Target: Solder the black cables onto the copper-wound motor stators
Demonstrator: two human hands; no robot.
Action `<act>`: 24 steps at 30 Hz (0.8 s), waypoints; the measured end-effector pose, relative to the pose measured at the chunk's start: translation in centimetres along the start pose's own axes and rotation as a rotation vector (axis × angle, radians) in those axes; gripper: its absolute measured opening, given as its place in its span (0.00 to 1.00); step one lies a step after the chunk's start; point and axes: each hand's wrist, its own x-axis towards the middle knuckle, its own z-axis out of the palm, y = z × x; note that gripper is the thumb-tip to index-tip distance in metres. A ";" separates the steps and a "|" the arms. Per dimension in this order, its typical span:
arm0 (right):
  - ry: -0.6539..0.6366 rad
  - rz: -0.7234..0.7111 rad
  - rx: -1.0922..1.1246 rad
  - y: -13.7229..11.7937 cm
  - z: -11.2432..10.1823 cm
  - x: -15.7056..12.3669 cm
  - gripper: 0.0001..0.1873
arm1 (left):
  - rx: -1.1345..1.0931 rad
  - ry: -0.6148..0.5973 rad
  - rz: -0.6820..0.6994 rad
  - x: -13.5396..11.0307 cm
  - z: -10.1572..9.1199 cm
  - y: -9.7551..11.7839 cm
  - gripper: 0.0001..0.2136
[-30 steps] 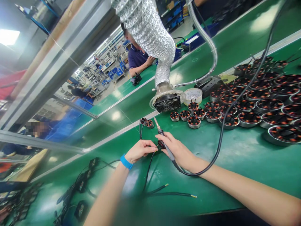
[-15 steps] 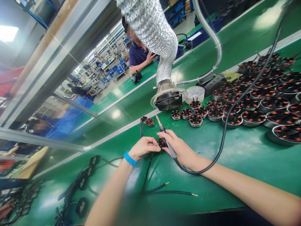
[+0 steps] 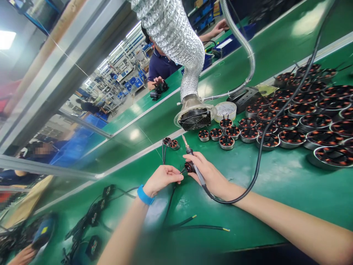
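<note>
My right hand (image 3: 212,176) is closed round a soldering iron (image 3: 199,173), whose bare metal tip points up and away from me. The same hand also holds a small round motor stator (image 3: 189,167) with copper windings, between fingertips and thumb. Just left of it, my left hand (image 3: 162,179), with a blue band (image 3: 145,195) at the wrist, pinches thin dark wire at the stator's side. A black cable (image 3: 170,202) runs down from beneath that hand. Two stators (image 3: 173,144) with black cables lie beyond my hands. Fingers partly hide the pinched wire ends.
Many stators in metal rings (image 3: 292,137) crowd the right side. A fan on a foil duct (image 3: 194,118) hangs ahead, beside a round tub (image 3: 225,111). Stripped cable ends (image 3: 226,229) lie in front, black cabled parts (image 3: 93,213) at left. A co-worker (image 3: 162,66) sits across.
My left hand has drawn slightly left and down from the stator, showing thin leads between. The co-worker's hands have moved apart, one to a black device. A hand with a blue object appears lower left.
</note>
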 end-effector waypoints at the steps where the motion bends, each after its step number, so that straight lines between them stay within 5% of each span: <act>1: 0.013 0.005 0.030 0.0 0.1 0.0 0.33 | -0.004 0.000 0.006 -0.2 0.1 0.0 0.21; 9: 0.075 0.092 0.256 0.6 1.2 -0.2 0.34 | -0.173 -0.024 -0.019 0.0 0.2 0.2 0.20; 16: 0.085 0.206 0.355 1.4 1.6 -0.3 0.35 | -0.222 0.043 0.103 1.7 1.5 -1.0 0.18; 24: 0.160 0.024 0.157 0.0 0.9 -0.5 0.24 | -0.234 0.061 0.146 2.0 1.9 -1.3 0.18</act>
